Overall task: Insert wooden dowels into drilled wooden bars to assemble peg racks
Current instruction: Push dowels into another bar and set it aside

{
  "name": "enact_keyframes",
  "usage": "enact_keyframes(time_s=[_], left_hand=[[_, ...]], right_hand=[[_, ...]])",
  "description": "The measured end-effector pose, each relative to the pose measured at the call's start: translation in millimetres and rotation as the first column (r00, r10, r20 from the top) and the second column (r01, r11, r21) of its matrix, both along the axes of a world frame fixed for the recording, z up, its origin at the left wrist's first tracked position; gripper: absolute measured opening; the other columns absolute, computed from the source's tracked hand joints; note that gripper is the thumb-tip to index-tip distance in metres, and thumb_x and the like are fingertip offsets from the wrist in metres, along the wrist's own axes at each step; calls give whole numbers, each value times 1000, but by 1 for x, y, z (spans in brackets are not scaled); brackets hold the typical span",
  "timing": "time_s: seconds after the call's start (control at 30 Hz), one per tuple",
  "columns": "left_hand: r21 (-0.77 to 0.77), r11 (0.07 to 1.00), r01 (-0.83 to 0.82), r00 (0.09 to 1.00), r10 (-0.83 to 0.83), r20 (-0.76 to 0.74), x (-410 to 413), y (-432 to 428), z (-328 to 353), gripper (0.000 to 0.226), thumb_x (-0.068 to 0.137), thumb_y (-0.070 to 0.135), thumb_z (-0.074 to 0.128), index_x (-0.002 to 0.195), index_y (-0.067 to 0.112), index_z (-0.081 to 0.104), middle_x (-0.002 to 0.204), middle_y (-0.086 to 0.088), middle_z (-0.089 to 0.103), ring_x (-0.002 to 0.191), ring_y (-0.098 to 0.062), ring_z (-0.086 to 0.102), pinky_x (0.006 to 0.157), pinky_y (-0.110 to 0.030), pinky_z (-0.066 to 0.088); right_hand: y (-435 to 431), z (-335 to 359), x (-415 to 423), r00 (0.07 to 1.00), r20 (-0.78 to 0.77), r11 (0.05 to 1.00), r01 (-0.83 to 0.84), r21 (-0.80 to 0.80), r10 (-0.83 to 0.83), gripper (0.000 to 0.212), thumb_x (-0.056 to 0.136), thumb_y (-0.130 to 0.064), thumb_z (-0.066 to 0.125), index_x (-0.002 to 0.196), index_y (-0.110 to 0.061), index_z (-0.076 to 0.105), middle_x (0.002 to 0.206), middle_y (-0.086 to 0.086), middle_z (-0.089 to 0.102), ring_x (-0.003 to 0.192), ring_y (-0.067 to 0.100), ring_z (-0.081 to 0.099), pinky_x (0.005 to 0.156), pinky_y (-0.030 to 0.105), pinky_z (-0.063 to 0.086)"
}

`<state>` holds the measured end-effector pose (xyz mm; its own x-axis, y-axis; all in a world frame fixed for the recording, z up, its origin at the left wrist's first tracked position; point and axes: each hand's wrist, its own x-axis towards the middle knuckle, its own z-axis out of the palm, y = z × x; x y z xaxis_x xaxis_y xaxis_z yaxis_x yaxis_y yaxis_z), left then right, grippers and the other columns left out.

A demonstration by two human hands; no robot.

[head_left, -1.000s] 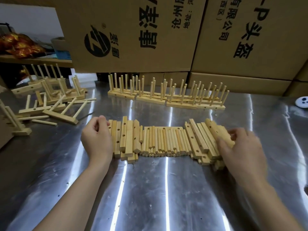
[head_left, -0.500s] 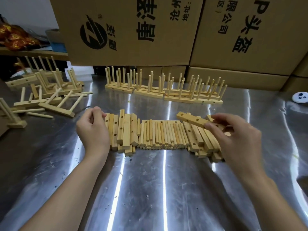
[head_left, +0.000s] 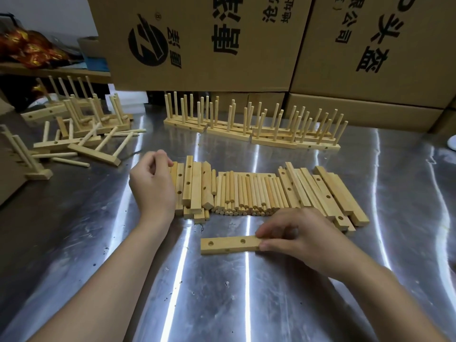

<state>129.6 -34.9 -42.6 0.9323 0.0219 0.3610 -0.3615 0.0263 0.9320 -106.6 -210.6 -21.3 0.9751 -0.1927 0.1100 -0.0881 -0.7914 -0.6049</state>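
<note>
A single drilled wooden bar point(head_left: 229, 245) lies flat on the steel table in front of me, holes facing up. My right hand point(head_left: 298, 236) pinches its right end between thumb and fingers. Behind it a row of loose dowels point(head_left: 246, 192) lies between two piles of drilled bars, the left pile point(head_left: 193, 188) and the right pile point(head_left: 325, 193). My left hand point(head_left: 151, 187), fingers curled and holding nothing that I can see, rests against the left pile.
Finished peg racks point(head_left: 251, 129) stand in a row at the back of the steel table point(head_left: 222, 292). More racks and loose dowels point(head_left: 81, 134) lie jumbled at the far left. Large cardboard boxes point(head_left: 202, 40) wall off the back.
My right hand lifted one bar off the right pile, carried it toward me and set it flat on the table. My left hand stayed by the left pile.
</note>
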Motion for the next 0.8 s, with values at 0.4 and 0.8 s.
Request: enact_keyframes(time_s=[0.4, 0.8], left_hand=[[785, 617, -58, 732, -508, 454, -36, -3, 1, 12, 98, 41, 66, 101, 31, 73, 89, 15, 62, 96, -11, 53, 89, -41, 41], [905, 425, 4, 746, -604, 280, -29, 8, 4, 73, 80, 86, 48, 136, 44, 68, 132, 25, 54, 133, -5, 39, 114, -42, 26]], right_hand=[[-13, 6, -8, 997, -11, 997, 78, -8, -78, 10, 86, -50, 83, 85, -40, 80, 85, -18, 74, 83, 9, 66, 68, 20, 48], [-9, 7, -9, 987, 112, 992, 117, -45, -111, 13, 95, -50, 72, 85, -43, 77, 83, -25, 73, 85, 6, 67, 72, 22, 49]])
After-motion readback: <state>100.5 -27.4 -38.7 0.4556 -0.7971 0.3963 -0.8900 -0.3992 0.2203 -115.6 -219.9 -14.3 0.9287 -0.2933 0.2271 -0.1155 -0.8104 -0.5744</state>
